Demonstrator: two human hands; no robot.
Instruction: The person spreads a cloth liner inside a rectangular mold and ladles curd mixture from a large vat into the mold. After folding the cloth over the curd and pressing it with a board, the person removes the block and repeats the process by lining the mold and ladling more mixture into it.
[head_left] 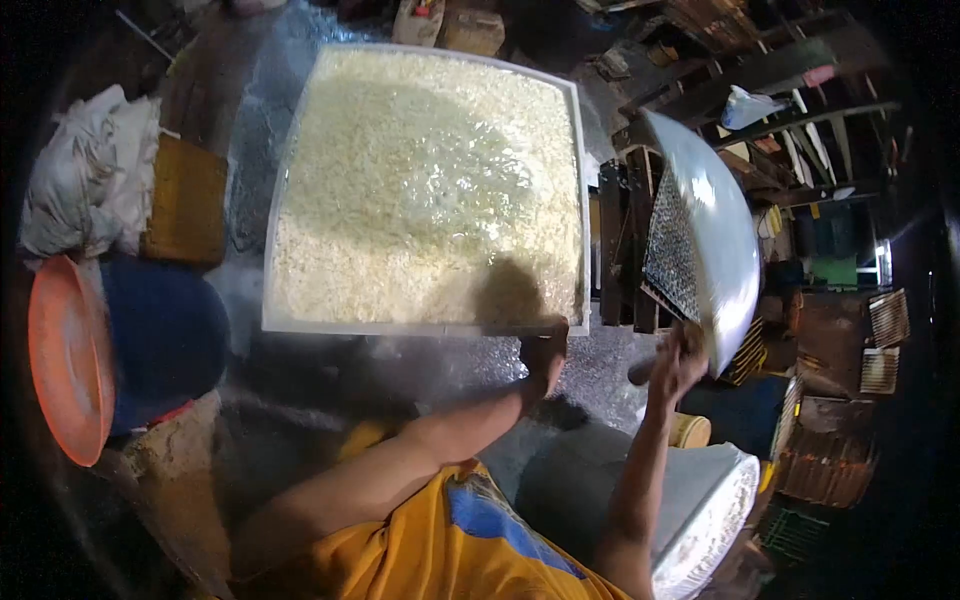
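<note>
Right hand (683, 362) looks clenched on the near end of a big shiny bowl (725, 230), though it's too blurry to say exactly where the fingers grip. Bowl seems tipped on edge, long axis running away from the person, off to the right of the square tub (584, 200) of wet, pale mush (380, 150). Left hand (545, 360) is nearer the tub, at the near rim by the right corner; can't tell if those fingers are gripping or just resting. No readable brands or labels, shirt (400, 540) included.
</note>
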